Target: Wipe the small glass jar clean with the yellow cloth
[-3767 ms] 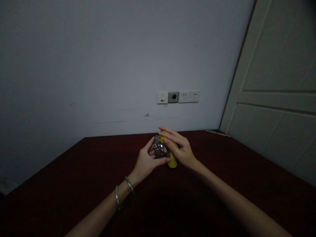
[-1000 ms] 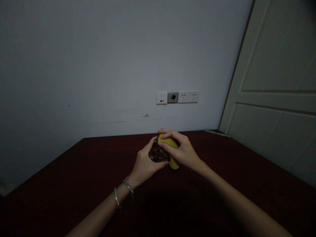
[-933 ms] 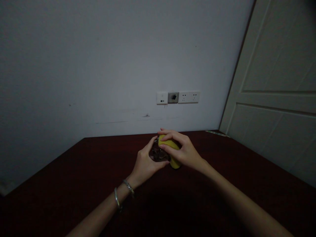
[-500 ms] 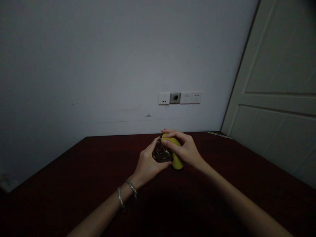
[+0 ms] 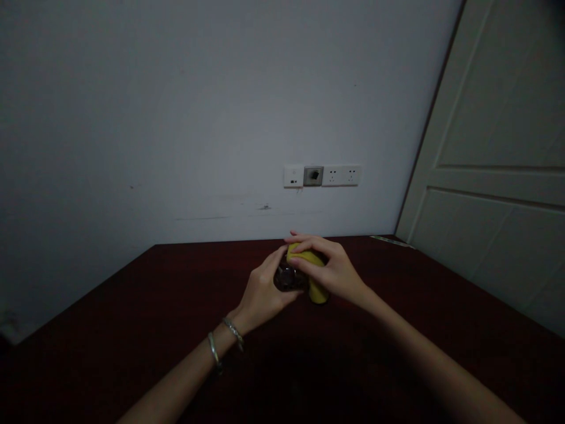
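Observation:
My left hand (image 5: 266, 287) is curled round a small, clear glass vessel (image 5: 288, 277), thumb on the near side and fingers on the far side. The dark red of the table shows through the glass; its exact kind is hard to make out in the dim light. My right hand (image 5: 332, 268) grips a yellow cloth (image 5: 318, 292) and presses it against the upper right of the glass. A fold of the cloth hangs down below my right palm. Part of the glass is hidden by the cloth and fingers.
The dark red tabletop (image 5: 189, 294) reaches back to a pale wall (image 5: 198, 118) with a row of sockets and a switch (image 5: 313, 176). A light panelled door (image 5: 498, 176) stands along the right. A thin patterned strip (image 5: 391, 241) lies at the back right corner.
The glass has turned slightly in my left hand. My right hand has shifted the cloth a little left and down over it.

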A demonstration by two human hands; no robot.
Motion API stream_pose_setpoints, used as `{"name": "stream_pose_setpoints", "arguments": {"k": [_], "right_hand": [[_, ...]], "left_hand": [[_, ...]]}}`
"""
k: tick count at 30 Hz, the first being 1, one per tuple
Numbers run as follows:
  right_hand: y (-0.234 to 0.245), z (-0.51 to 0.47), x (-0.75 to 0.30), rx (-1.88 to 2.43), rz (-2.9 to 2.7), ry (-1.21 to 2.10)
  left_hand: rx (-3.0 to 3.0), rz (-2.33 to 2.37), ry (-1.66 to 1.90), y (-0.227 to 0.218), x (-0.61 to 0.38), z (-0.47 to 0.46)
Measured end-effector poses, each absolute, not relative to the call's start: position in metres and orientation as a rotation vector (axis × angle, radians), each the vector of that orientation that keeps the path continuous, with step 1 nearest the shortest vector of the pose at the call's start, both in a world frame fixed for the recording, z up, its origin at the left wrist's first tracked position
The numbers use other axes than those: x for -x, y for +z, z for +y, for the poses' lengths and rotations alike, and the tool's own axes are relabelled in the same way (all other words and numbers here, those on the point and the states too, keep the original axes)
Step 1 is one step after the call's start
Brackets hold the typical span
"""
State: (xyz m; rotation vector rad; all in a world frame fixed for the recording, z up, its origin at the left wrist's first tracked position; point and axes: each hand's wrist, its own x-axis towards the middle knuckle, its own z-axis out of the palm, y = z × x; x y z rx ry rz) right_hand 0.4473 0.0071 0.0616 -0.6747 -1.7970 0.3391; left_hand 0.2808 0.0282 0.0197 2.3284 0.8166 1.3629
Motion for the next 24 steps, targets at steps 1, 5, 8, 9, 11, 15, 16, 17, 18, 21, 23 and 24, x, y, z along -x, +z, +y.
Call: {"name": "stream_pose_setpoints", "arguments": {"k": [1,5,8,9,11,15,16,17,18,21,23,24], "right_hand": [[0.060,0.008,-0.446,0.705,-1.748,0.353],[0.058,0.012,-0.445,0.759,-1.672,0.371],[0.060,0.010,-0.447,0.685,-1.745,0.300],[0.060,0.008,-0.447,0.653,-1.793,0.273],[0.061,0.005,-0.446,0.598,-1.892,0.211],[0.059,0.001,-0.442,0.526,-1.976,0.083],[0.058,0.002,-0.440,0.522,-1.957,0.077],[0.057,0.003,-0.440,0.527,-1.923,0.088],[0.056,0.004,-0.439,0.539,-1.875,0.112],[0.054,0.010,-0.438,0.603,-1.723,0.244],[0.053,0.013,-0.438,0.655,-1.649,0.327],[0.053,0.013,-0.438,0.674,-1.628,0.352]], "left_hand": [[-2.352,0.795,1.355,0.019,-0.281,0.028],[-2.329,0.781,1.340,0.019,-0.283,0.026],[-2.226,0.835,1.341,0.019,-0.285,0.025],[-2.165,0.851,1.343,0.019,-0.285,0.025],[-2.006,0.840,1.344,0.021,-0.286,0.026],[-1.764,0.733,1.348,0.024,-0.288,0.028],[-1.733,0.730,1.350,0.025,-0.288,0.028],[-1.703,0.736,1.343,0.025,-0.289,0.028],[-1.672,0.744,1.334,0.025,-0.289,0.028],[-1.605,0.748,1.300,0.023,-0.290,0.027],[-1.592,0.741,1.295,0.023,-0.291,0.026],[-1.589,0.740,1.296,0.023,-0.291,0.026]]}}
